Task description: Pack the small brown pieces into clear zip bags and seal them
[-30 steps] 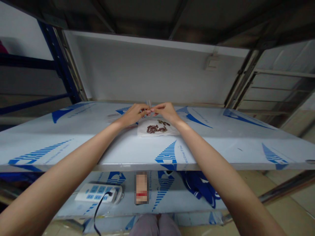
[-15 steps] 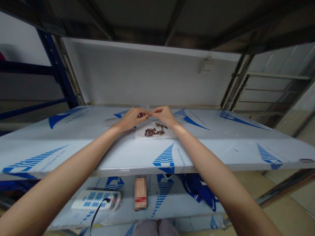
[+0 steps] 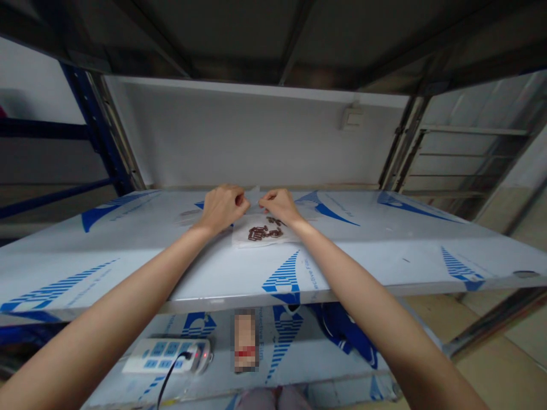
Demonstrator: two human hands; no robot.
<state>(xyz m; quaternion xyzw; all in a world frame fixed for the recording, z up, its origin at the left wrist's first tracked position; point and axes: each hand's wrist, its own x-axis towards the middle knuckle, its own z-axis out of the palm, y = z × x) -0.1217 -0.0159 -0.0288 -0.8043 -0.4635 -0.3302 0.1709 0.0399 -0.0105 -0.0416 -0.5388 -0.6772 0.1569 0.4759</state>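
Note:
My left hand (image 3: 221, 208) and my right hand (image 3: 278, 206) hover over the far part of a film-covered metal shelf (image 3: 376, 250). Their fingers pinch opposite sides of a small clear plastic piece (image 3: 254, 196), possibly a little bag. Below them, a white sheet (image 3: 245, 240) carries a loose pile of small brown pieces (image 3: 265, 232). My right wrist is nearest that pile. The transparent piece is faint, and my fingers hide part of it.
A white power strip (image 3: 164, 356) with a black cable and a pixelated packet (image 3: 245, 341) lie on the lower shelf. A blue rack upright (image 3: 100, 128) stands at the left, and a white back panel (image 3: 256, 139) rises behind the shelf.
My hands have drawn slightly apart, and their fingertips no longer meet. The clear piece now spreads between them instead of standing upright. The view has tilted slightly.

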